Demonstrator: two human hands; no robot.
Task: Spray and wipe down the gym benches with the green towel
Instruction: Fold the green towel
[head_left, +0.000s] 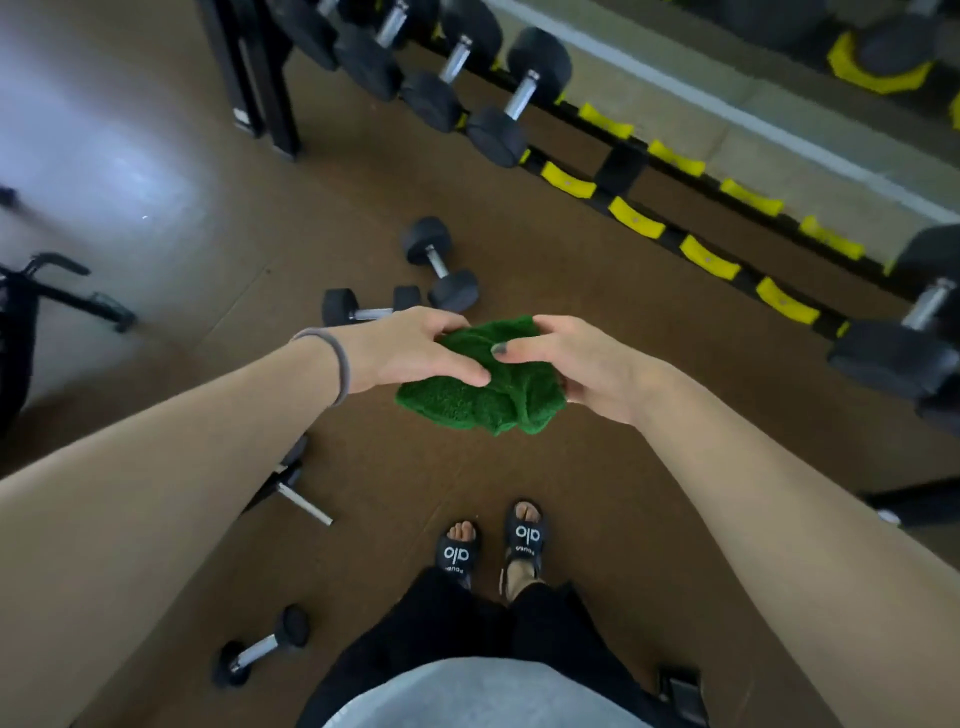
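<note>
Holding the bunched green towel (480, 382) in midair over the floor (597, 467), left hand (415, 348) and right hand (582, 364) both pinching it, risks tripping on loose dumbbells (441, 265) underfoot; no bench or spray bottle in view.
</note>
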